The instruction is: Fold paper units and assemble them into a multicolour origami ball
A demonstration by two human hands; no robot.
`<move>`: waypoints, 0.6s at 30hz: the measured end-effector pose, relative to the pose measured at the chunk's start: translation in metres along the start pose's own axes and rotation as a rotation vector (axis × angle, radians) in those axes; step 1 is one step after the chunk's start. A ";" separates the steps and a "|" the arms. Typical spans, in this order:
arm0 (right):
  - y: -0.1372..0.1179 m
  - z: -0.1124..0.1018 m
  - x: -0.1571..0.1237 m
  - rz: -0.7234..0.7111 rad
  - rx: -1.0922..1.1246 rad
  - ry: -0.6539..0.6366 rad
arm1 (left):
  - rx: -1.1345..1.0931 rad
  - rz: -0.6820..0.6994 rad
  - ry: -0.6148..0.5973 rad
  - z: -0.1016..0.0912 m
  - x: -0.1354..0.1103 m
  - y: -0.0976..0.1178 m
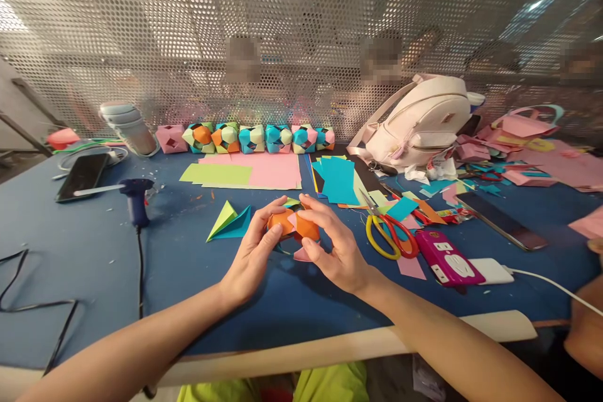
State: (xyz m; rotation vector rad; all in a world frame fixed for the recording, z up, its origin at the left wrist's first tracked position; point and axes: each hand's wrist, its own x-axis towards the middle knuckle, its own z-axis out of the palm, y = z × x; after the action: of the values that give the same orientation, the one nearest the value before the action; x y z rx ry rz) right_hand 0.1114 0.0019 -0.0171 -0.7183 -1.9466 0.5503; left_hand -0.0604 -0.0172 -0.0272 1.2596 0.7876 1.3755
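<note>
Folded paper piece (305, 226): orange w/ pink flaps; held just above mat (188, 276).

Head camera looks down, close over the table (94, 276).

Left hand (252, 257), right hand (336, 252) close together, fingers curled.

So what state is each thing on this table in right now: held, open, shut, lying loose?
left hand: pinching the orange paper model.
right hand: pinching the same model.
scissors: shut, lying flat.
phone: screen dark, lying flat.
glue gun: unheld, resting on the table.
backpack: lying on its side.
paper cubes: folded, lined in a row.
</note>
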 end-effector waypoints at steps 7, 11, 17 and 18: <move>-0.001 0.000 0.001 -0.024 -0.019 0.022 | -0.043 -0.014 0.016 0.001 0.000 0.001; 0.002 0.001 0.001 -0.091 -0.045 0.047 | -0.077 -0.019 0.031 0.002 0.000 0.001; 0.006 0.002 0.001 -0.137 -0.063 0.073 | -0.076 -0.014 0.050 0.002 -0.001 0.001; 0.006 0.002 0.000 -0.143 -0.066 0.075 | -0.069 -0.010 0.054 0.002 -0.001 0.000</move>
State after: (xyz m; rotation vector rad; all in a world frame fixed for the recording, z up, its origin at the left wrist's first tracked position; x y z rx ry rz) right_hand 0.1107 0.0066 -0.0220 -0.6262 -1.9354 0.3686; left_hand -0.0584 -0.0187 -0.0268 1.1679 0.7756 1.4218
